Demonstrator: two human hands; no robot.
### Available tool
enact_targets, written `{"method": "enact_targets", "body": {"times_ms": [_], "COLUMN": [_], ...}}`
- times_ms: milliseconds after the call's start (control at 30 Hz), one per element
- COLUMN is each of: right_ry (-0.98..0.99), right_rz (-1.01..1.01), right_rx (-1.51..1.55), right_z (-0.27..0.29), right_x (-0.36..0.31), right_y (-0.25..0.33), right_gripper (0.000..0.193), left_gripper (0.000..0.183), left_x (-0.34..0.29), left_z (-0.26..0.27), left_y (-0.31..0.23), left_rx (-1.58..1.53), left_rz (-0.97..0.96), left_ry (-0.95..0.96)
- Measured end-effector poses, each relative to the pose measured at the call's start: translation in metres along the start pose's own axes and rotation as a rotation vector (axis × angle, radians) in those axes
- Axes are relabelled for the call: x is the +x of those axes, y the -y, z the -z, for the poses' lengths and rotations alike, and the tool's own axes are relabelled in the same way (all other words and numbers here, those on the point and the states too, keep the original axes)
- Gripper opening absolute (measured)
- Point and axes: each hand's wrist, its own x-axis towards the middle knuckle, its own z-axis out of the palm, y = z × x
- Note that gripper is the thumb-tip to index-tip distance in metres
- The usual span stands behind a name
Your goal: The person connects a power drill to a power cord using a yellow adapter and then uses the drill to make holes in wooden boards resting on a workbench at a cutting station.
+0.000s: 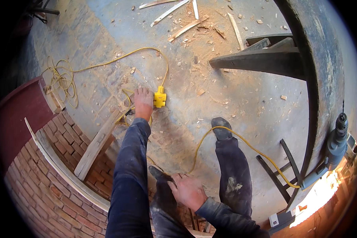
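Low over the dusty floor, my left hand [143, 104] has its fingers curled down beside a yellow extension-cord socket block [160, 98]. What those fingers hold is hidden; a short black end [129, 112] with yellow cord shows at the wrist side. My right hand [188, 192] lies against my left leg [164, 198], thumb apart from the fingers, with nothing seen in it. A yellow cord [202, 139] passes near it, crosses my right shoe [222, 127] and runs to the handle of a blue-grey power drill [337, 139] at the right.
Loose yellow cord [65, 81] lies coiled at the far left. Wood strips [188, 27], chips and sawdust litter the far floor. A dark wooden bench [317, 79] with splayed legs stands right. A beam [97, 148] and brickwork [55, 198] lie to the left.
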Motion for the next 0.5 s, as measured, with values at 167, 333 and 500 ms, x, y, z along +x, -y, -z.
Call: {"method": "enact_targets", "body": {"times_ms": [167,333,500], "right_ry": [-0.103,-0.458,-0.208], "right_rz": [-0.293,-0.479,-0.58], "right_rx": [0.251,0.909,1.556], "right_z": [0.013,0.003,0.025], "right_x": [0.014,0.028,0.033], "right_y": [-0.001,-0.04,-0.032], "right_gripper": [0.037,0.052,0.054], "left_gripper": [0.022,0.026,0.023], "left_x": [-0.071,-0.131,-0.185], "left_z": [0.041,0.14,0.23], "left_y": [-0.029,-0.073,-0.084], "left_rx": [-0.465,-0.753,-0.955], "left_rz": [0.054,0.123,0.249], "left_ry": [0.025,0.075,0.08]}}
